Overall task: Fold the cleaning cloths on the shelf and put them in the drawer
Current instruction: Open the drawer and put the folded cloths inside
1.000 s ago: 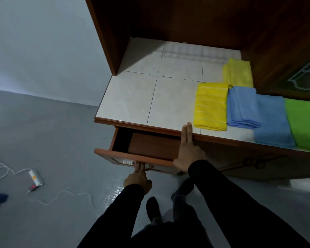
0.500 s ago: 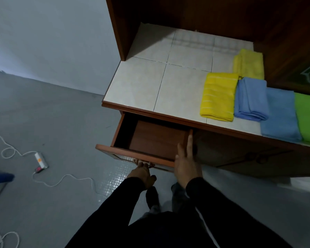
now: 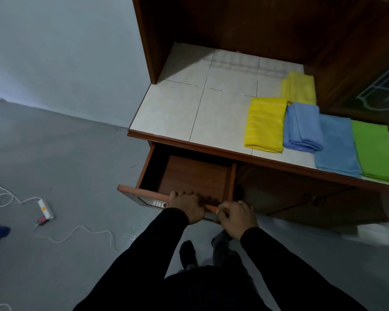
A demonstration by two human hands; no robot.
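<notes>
A wooden drawer (image 3: 144,167) under the tiled shelf (image 3: 173,108) stands pulled out, and nothing lies inside it. My left hand (image 3: 186,206) and my right hand (image 3: 235,217) both grip the top edge of the drawer front, side by side. Folded cloths lie in a row at the shelf's right: a striped yellow cloth (image 3: 265,123), a pale yellow cloth (image 3: 299,87) behind it, a thick folded blue cloth (image 3: 302,126), a flatter blue cloth (image 3: 335,144) and a green cloth (image 3: 375,151).
The dark wooden cabinet (image 3: 234,23) rises around the shelf, with a glass-panelled door (image 3: 382,90) at the right. On the grey floor to the left lie a white power strip (image 3: 45,208) and its looping cable (image 3: 76,234). My feet stand below the drawer.
The drawer has slid much farther out. My right hand came off the shelf edge and now grips the drawer front beside my left hand. The view shifted left.
</notes>
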